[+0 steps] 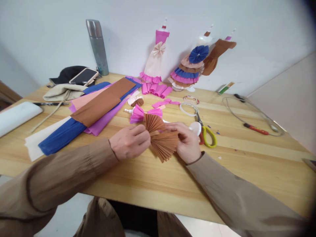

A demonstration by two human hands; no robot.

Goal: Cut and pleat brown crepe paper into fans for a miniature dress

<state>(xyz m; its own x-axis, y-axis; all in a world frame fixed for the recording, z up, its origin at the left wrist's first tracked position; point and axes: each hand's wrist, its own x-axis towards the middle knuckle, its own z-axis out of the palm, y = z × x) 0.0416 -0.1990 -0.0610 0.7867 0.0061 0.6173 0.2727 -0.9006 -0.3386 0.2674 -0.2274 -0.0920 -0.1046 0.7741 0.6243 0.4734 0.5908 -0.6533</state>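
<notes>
Between my hands is a pleated brown crepe paper fan (164, 144), spread into two folded wings. My left hand (132, 141) pinches its gathered middle, with the fingers closed. At the fan's right edge, my right hand (187, 141) grips the paper between thumb and fingers. Just behind the fan lies a small dress form (138, 113) wrapped in pink crepe paper, partly hidden by the fan. A round white base (195, 128) shows beyond my right fingers. Scissors (209, 136) with yellow and red handles lie right of that hand, near a roll of clear tape (189, 109).
Stacked crepe paper sheets (103, 102) in several colours lie at left. Dressed forms in pink (154, 62), layered ruffles (190, 70) and brown (217, 54) stand by the wall. A flask (98, 49), phone (84, 76), glue gun cable (229, 108) and red-handled tool (256, 129) also lie around.
</notes>
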